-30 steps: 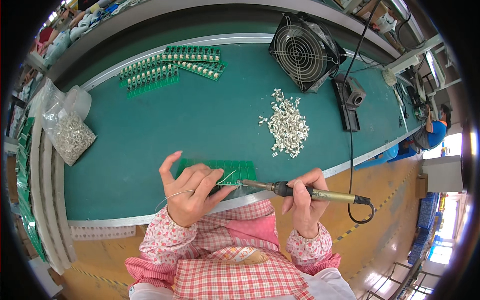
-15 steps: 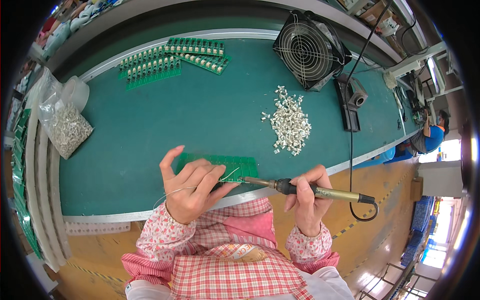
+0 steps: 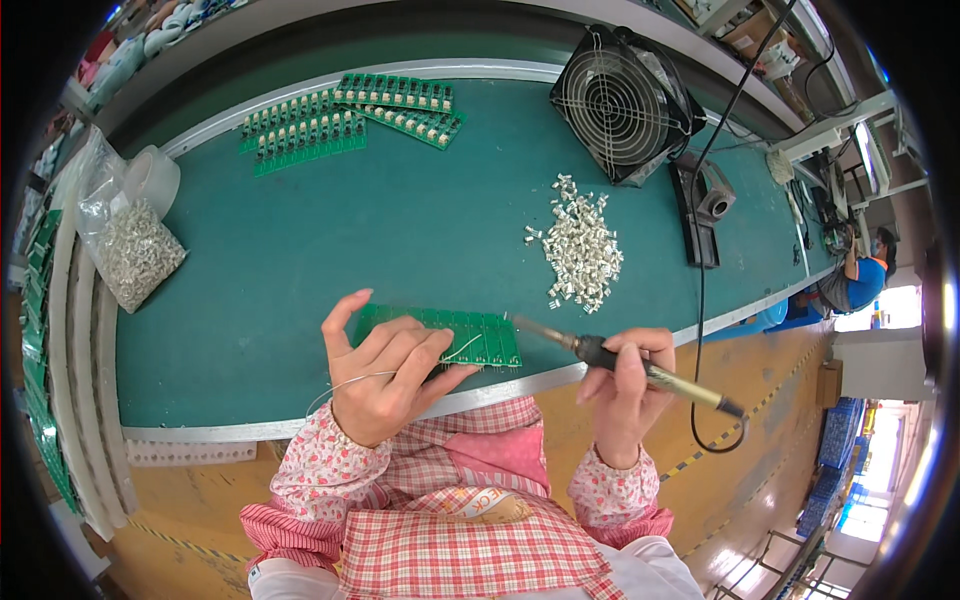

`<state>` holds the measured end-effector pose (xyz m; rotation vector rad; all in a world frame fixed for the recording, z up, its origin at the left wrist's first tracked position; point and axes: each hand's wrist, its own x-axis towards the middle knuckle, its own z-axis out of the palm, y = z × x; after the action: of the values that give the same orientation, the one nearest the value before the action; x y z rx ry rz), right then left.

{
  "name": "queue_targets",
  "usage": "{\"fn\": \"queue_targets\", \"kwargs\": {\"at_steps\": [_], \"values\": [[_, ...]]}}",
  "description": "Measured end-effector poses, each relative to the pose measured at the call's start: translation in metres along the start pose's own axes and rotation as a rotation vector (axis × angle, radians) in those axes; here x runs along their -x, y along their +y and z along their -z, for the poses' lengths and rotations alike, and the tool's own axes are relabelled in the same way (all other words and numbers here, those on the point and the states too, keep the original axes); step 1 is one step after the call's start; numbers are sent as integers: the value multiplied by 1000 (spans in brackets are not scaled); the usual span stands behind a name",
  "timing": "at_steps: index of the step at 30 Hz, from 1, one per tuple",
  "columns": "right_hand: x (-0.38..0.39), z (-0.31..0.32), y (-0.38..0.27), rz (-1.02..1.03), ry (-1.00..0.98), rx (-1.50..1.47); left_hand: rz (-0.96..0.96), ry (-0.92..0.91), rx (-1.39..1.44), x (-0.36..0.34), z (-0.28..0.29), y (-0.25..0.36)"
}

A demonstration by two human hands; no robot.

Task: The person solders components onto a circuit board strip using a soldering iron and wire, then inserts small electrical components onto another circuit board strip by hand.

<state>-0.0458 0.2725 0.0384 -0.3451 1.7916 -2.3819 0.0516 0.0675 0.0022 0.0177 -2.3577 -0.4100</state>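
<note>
My left hand (image 3: 385, 380) grips a green circuit board (image 3: 480, 340) at the bench's front edge, with a thin solder wire (image 3: 350, 382) running between its fingers. My right hand (image 3: 630, 385) is closed on a soldering iron (image 3: 680, 389) with a black grip and gold-coloured handle; its blurred metal tip is raised near the board's upper right corner, and I cannot tell whether it touches. Beyond the board lies a pile of small silver-and-white components (image 3: 583, 250).
On the green bench (image 3: 330, 230) are populated boards (image 3: 310, 140), a bag of parts (image 3: 140, 255), a tape roll (image 3: 158, 178), a black fan (image 3: 625, 105) and an iron stand (image 3: 705, 210). Boards in padded racks (image 3: 85, 350) stand left. A co-worker (image 3: 865, 280) sits at far right.
The iron's tip has lifted from the board's lower edge toward its upper right, and my right hand has shifted slightly right. My left hand has stayed almost still.
</note>
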Motion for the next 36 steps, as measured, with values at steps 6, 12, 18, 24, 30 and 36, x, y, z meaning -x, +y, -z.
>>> {"fn": "queue_targets", "kwargs": {"at_steps": [6, 12, 18, 24, 30, 36], "values": [[0, -4, 33, 441, -263, 605, -4, -2, 5, -4, 2, 0], [7, -12, 46, 453, -237, 579, 6, -55, 11, -13, 7, 0], [6, -17, 46, 460, -212, 566, 1, -79, 10, -21, 14, -2], [9, -18, 47, 413, -213, 598, 34, -132, 69, -17, 28, -16], [10, -19, 52, 395, -216, 597, 12, -193, 92, -9, 28, -21], [4, -24, 50, 564, -246, 653, -13, -187, 119, -13, 29, -26]]}}
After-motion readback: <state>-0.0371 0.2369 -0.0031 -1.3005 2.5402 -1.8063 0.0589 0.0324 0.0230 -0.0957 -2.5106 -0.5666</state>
